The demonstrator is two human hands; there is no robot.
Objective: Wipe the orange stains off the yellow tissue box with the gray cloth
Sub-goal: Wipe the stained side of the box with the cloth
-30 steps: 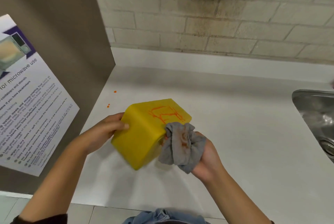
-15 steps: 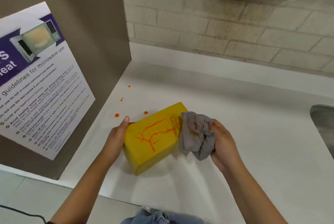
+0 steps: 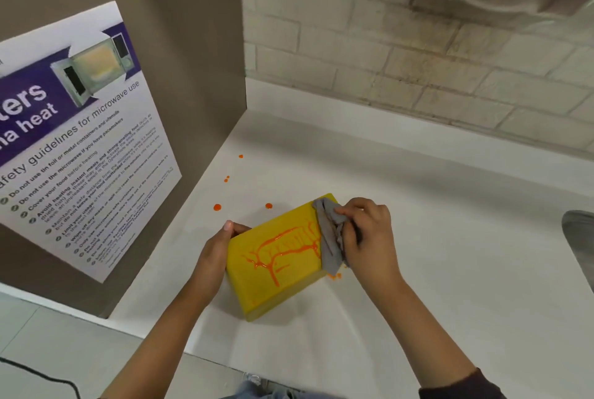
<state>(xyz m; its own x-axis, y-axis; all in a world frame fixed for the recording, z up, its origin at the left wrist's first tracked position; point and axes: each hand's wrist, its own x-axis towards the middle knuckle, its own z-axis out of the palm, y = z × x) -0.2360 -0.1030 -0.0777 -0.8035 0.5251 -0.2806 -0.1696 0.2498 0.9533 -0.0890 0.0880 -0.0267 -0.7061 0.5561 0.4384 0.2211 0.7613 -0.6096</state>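
You have a smooth, slightly glossy yellow tissue box [image 3: 273,273] streaked with wet-looking orange stains [image 3: 283,250], a soft crumpled gray cloth [image 3: 329,237], and a matt white countertop [image 3: 434,237].

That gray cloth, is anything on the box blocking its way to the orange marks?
Nothing visible does. The right hand presses the gray cloth on the right end of the yellow tissue box; the orange stains lie bare just left of it. The left hand grips only the box's left end.

White counter [image 3: 418,237], yellow tissue box [image 3: 257,289] lying on it, orange drips [image 3: 217,207]
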